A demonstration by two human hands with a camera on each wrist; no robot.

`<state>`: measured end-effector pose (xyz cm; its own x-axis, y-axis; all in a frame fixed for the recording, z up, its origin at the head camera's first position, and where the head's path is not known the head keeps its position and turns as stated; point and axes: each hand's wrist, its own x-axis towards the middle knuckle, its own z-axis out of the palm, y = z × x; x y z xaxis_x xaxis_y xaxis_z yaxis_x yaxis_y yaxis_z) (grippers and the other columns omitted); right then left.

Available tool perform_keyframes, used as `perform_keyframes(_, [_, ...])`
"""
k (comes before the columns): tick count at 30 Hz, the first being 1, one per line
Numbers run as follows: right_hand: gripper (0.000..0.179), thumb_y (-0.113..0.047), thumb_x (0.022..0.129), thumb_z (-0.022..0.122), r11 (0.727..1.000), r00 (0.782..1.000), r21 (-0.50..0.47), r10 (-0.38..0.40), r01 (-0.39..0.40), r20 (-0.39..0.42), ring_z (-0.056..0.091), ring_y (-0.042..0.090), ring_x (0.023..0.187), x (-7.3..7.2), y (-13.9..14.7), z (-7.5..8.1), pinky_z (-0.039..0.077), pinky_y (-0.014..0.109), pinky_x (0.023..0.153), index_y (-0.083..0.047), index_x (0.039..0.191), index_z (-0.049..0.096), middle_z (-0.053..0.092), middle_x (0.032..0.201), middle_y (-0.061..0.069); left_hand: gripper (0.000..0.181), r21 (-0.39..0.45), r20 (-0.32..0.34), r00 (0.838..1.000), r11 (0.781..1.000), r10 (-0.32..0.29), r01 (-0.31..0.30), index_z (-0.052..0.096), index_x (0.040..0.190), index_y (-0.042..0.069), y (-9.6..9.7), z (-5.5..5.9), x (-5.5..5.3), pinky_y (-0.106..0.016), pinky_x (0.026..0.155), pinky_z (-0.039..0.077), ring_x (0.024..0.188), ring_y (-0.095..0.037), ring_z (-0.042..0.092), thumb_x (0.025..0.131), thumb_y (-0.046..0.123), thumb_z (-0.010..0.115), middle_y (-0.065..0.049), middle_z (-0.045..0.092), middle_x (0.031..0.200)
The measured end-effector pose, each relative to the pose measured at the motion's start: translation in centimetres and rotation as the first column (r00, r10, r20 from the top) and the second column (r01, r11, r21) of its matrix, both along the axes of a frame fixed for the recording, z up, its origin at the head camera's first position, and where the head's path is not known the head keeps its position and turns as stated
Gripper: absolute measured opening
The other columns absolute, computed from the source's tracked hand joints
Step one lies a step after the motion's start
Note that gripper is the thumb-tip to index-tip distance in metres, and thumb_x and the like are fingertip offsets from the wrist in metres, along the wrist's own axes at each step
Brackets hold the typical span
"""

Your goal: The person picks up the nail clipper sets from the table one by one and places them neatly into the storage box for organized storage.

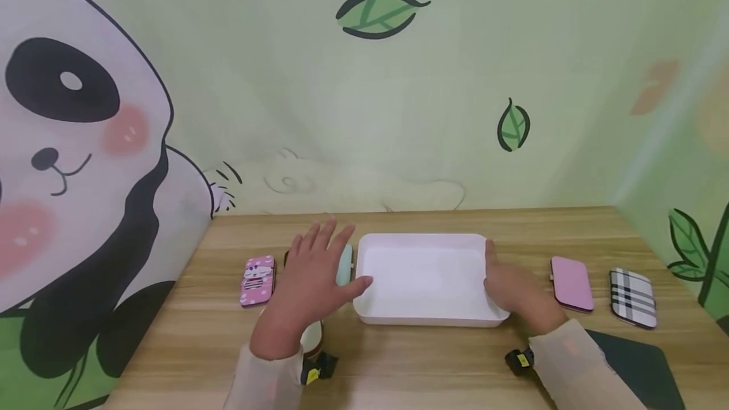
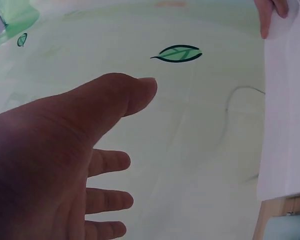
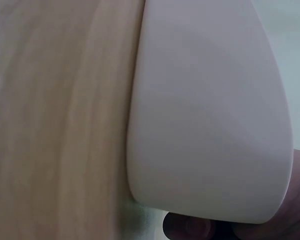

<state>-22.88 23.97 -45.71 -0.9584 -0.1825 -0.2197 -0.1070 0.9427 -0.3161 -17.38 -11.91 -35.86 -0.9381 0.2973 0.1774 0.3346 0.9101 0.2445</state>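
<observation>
A shallow white tray [image 1: 421,277] lies on the wooden table. My right hand [image 1: 512,283] grips its right side, with fingers at the rim; in the right wrist view the tray's outer wall [image 3: 210,115] hides most of that hand. My left hand [image 1: 316,277] hovers by the tray's left side with fingers spread, holding nothing. Its thumb overlaps the tray's left rim in the head view. Behind this hand, a light blue flat item [image 1: 345,264] is partly hidden, and a cream item with a brown edge [image 1: 312,338] shows beside the wrist.
Left of the tray lies a pink flat case with a cartoon print [image 1: 258,280]. On the right are a plain pink case [image 1: 572,283], a plaid case [image 1: 633,298] and a dark flat sheet [image 1: 640,362] partly under the right sleeve. A printed backdrop [image 1: 398,112] rises behind the table.
</observation>
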Motion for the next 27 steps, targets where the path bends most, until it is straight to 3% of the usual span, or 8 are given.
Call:
perform_keyframes(10, [0.076, -0.017, 0.103, 0.038, 1.0, 1.0, -0.004, -0.012, 0.012, 0.018, 0.05, 0.021, 0.055, -0.1, -0.3, 0.2, 0.042, 0.034, 0.052, 0.005, 0.156, -0.011, 0.053, 0.066, 0.007, 0.088, -0.015, 0.024, 0.999, 0.999, -0.043, 0.043, 0.035, 0.156, 0.021, -1.8, -1.1, -0.1, -0.063, 0.119, 0.018, 0.15, -0.041, 0.023, 0.085, 0.06, 0.069, -0.014, 0.029, 0.163])
perform_keyframes(14, [0.076, -0.017, 0.103, 0.038, 1.0, 0.999, -0.001, -0.005, 0.005, 0.034, 0.05, 0.021, 0.055, 0.1, -0.1, -0.2, 0.042, 0.034, 0.051, 0.006, 0.156, -0.011, 0.053, 0.066, 0.007, 0.086, -0.039, 0.061, 0.996, 0.997, -0.061, 0.064, 0.038, 0.155, 0.019, -2.4, -2.1, 0.2, -0.063, 0.118, 0.019, 0.148, -0.043, 0.026, 0.085, 0.06, 0.068, -0.016, 0.031, 0.161])
perform_keyframes(20, [0.076, -0.017, 0.103, 0.036, 1.0, 0.999, -0.011, -0.005, 0.005, 0.033, 0.053, 0.021, 0.058, 0.1, 0.1, -0.5, 0.042, 0.034, 0.052, 0.005, 0.155, -0.013, 0.054, 0.067, 0.008, 0.088, -0.07, 0.063, 0.995, 0.994, -0.078, 0.082, 0.039, 0.155, 0.019, -4.2, -3.6, 0.4, -0.063, 0.118, 0.02, 0.148, -0.044, 0.027, 0.084, 0.062, 0.068, -0.016, 0.032, 0.161])
perform_keyframes(27, [0.075, -0.018, 0.103, 0.037, 1.0, 1.0, -0.004, 0.003, -0.003, 0.016, 0.052, 0.022, 0.059, 0.0, 0.0, -0.1, 0.042, 0.034, 0.053, 0.006, 0.155, -0.012, 0.054, 0.067, 0.007, 0.098, -0.063, 0.14, 0.988, 0.995, -0.071, 0.08, 0.039, 0.155, 0.022, -6.8, -4.2, 0.8, -0.064, 0.117, 0.022, 0.147, -0.047, 0.026, 0.076, 0.068, 0.073, -0.017, 0.029, 0.162])
